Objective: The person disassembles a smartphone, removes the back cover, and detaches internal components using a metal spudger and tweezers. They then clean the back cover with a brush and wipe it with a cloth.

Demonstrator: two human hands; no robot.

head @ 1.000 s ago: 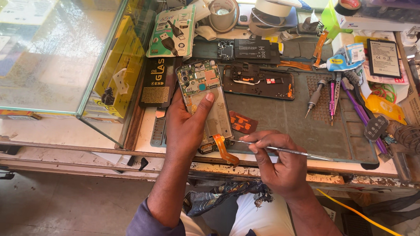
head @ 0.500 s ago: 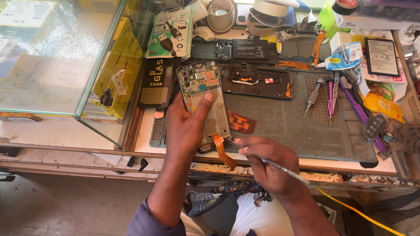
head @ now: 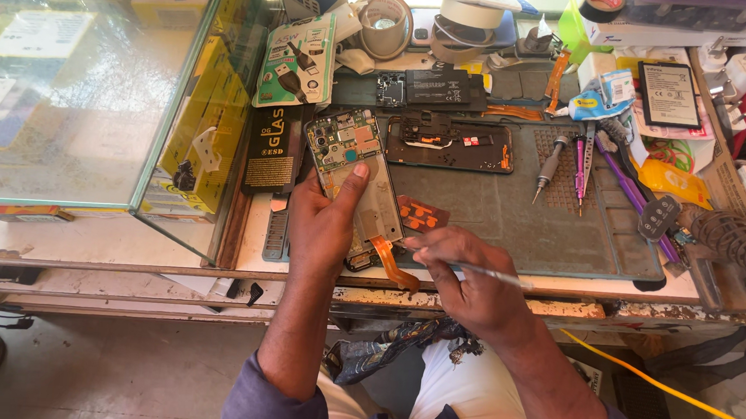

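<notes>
The left hand (head: 324,224) wraps its grip around an opened phone (head: 354,169) with its back off, thumb pressed on the bare metal frame; green circuit board shows at its top end, and a thin orange ribbon cable (head: 394,265) curls from its lower edge; the phone is tilted above the near left corner of a grey rubbery mat (head: 513,215) on the worktop (head: 560,288); the right hand (head: 465,273) pinches slim metal tweezers (head: 482,272), tips toward the ribbon; on the mat lie a dark rectangular phone back panel (head: 449,145), a small orange-patterned piece (head: 421,213), and thin screwdrivers (head: 560,161); a glass case (head: 75,84) at left holds yellow boxes.
</notes>
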